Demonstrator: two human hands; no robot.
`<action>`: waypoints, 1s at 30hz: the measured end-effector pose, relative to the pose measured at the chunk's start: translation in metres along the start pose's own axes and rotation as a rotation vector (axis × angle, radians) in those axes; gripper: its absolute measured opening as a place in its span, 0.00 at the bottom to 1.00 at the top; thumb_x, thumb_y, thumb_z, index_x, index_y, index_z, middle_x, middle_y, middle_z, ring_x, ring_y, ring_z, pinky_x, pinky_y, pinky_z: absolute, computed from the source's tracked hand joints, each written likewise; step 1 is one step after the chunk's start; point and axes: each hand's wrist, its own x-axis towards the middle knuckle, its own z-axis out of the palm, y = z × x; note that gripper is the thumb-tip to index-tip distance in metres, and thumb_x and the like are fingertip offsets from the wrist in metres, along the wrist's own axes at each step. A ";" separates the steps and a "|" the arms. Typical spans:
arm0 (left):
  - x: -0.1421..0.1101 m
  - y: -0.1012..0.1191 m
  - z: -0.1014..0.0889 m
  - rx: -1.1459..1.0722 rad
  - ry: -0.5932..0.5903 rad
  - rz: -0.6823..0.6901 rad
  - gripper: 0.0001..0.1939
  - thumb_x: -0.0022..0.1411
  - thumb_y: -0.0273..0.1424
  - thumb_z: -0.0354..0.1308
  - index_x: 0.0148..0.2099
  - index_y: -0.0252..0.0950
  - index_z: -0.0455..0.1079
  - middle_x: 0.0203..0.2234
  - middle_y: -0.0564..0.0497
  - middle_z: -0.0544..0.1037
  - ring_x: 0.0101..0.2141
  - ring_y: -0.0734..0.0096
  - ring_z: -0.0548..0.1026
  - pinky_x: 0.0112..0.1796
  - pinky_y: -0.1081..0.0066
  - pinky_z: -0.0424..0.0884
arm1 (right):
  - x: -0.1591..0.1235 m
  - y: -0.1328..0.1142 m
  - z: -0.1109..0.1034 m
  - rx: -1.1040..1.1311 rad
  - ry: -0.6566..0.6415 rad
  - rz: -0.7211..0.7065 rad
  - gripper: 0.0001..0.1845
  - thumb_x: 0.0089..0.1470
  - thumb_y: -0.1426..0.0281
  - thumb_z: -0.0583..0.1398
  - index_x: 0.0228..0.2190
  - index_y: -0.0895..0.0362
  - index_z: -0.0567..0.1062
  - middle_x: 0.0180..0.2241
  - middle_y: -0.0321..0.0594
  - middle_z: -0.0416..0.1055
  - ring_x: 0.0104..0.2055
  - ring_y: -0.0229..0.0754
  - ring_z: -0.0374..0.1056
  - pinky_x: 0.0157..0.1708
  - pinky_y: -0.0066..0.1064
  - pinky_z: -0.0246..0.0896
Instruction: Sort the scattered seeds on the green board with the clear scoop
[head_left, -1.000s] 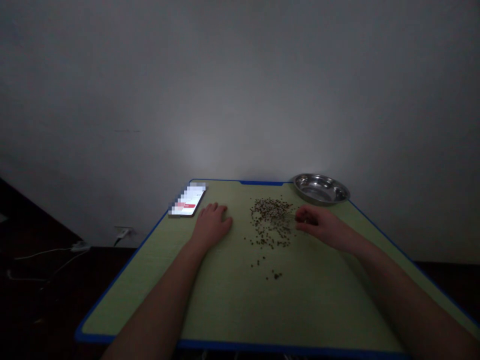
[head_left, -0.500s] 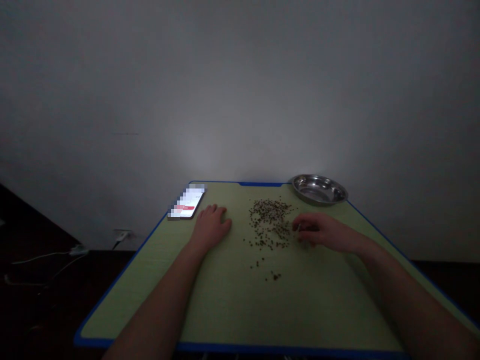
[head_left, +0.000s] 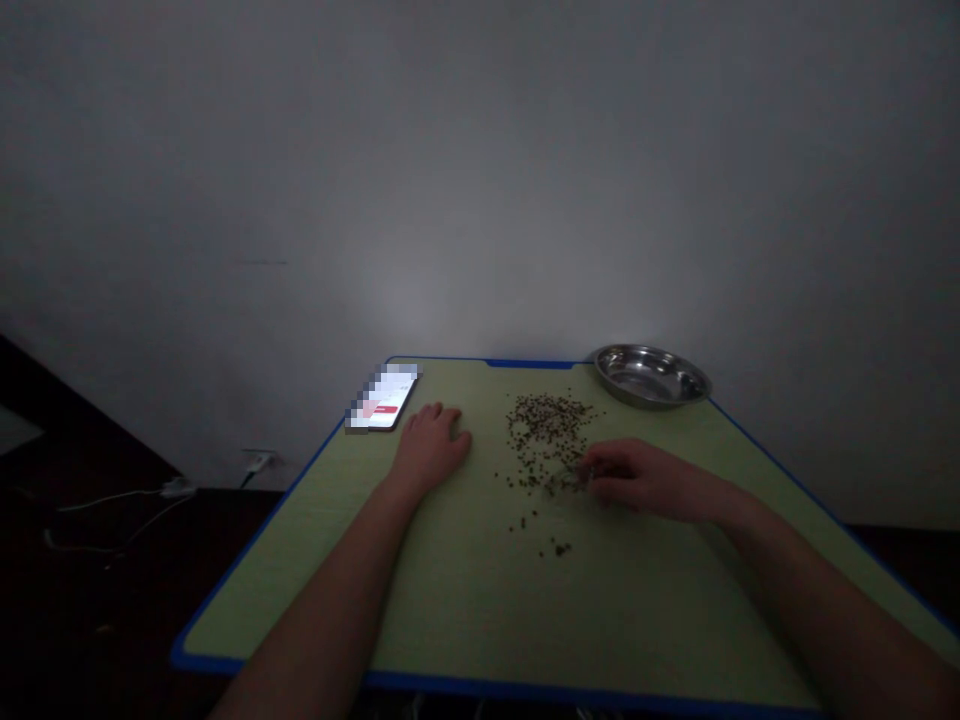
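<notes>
Many small dark brown grains, like beans or peppercorns, lie scattered in a patch on the light green table, with a few strays nearer me. At the patch's right edge is my right hand, its fingers curled together around a thin, pale, blurred thing whose tip reaches over the grains. What kind of thing it is, I cannot make out. My left hand lies flat on the table left of the grains, fingers spread, holding nothing. A shiny steel bowl rests at the far right corner, apart from both hands.
A phone with a lit, partly pixelated screen lies at the table's far left edge. A blue rim runs around the table. Behind it stands a grey wall. At left, a plug sits in the wall and white cables trail low down.
My right hand has moved nearer to me along the right edge of the grains, with the thin thing in its fingers. My left hand stays flat in place. The view shifts slightly.
</notes>
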 end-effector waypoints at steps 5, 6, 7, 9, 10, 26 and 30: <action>0.001 0.000 0.000 -0.006 -0.007 -0.004 0.22 0.59 0.38 0.48 0.53 0.33 0.67 0.51 0.41 0.69 0.54 0.58 0.63 0.54 0.61 0.57 | 0.001 -0.002 0.001 -0.078 -0.004 -0.040 0.07 0.50 0.72 0.56 0.33 0.58 0.73 0.25 0.35 0.68 0.26 0.36 0.62 0.25 0.26 0.55; 0.001 0.000 0.000 -0.007 -0.008 -0.005 0.22 0.59 0.38 0.49 0.52 0.34 0.67 0.50 0.41 0.69 0.53 0.58 0.64 0.54 0.61 0.57 | -0.001 -0.002 -0.002 -0.073 -0.017 -0.036 0.08 0.50 0.72 0.56 0.33 0.58 0.72 0.26 0.35 0.68 0.27 0.36 0.62 0.26 0.26 0.56; 0.001 0.000 0.001 -0.007 -0.008 -0.003 0.22 0.58 0.38 0.49 0.52 0.34 0.67 0.50 0.41 0.69 0.53 0.58 0.64 0.53 0.61 0.58 | -0.002 -0.001 -0.004 -0.068 -0.029 -0.033 0.08 0.50 0.71 0.56 0.33 0.59 0.72 0.26 0.36 0.68 0.27 0.36 0.62 0.26 0.26 0.56; 0.001 0.000 0.001 -0.010 -0.001 0.001 0.22 0.59 0.38 0.48 0.52 0.34 0.67 0.49 0.41 0.70 0.53 0.58 0.64 0.53 0.61 0.58 | -0.006 -0.001 -0.009 -0.056 -0.055 -0.028 0.08 0.50 0.71 0.56 0.33 0.59 0.72 0.26 0.36 0.68 0.27 0.37 0.62 0.26 0.27 0.56; 0.001 -0.001 0.001 -0.012 0.003 0.002 0.22 0.59 0.38 0.49 0.52 0.34 0.67 0.49 0.41 0.70 0.53 0.58 0.64 0.53 0.61 0.58 | -0.007 -0.001 -0.010 -0.053 -0.067 -0.023 0.08 0.50 0.70 0.56 0.33 0.59 0.72 0.26 0.36 0.68 0.27 0.37 0.62 0.26 0.27 0.56; 0.001 0.000 0.001 -0.021 0.014 0.009 0.22 0.58 0.37 0.49 0.52 0.33 0.68 0.49 0.41 0.70 0.52 0.58 0.65 0.53 0.61 0.59 | -0.016 0.002 -0.020 0.015 -0.090 -0.018 0.09 0.51 0.68 0.56 0.34 0.58 0.73 0.28 0.38 0.69 0.29 0.38 0.63 0.27 0.28 0.59; 0.001 -0.001 0.001 -0.027 0.011 0.004 0.22 0.58 0.37 0.49 0.52 0.33 0.67 0.50 0.40 0.69 0.53 0.57 0.64 0.53 0.60 0.58 | -0.015 0.003 -0.017 -0.002 -0.204 -0.026 0.07 0.51 0.70 0.57 0.32 0.58 0.73 0.27 0.35 0.68 0.28 0.36 0.61 0.26 0.26 0.57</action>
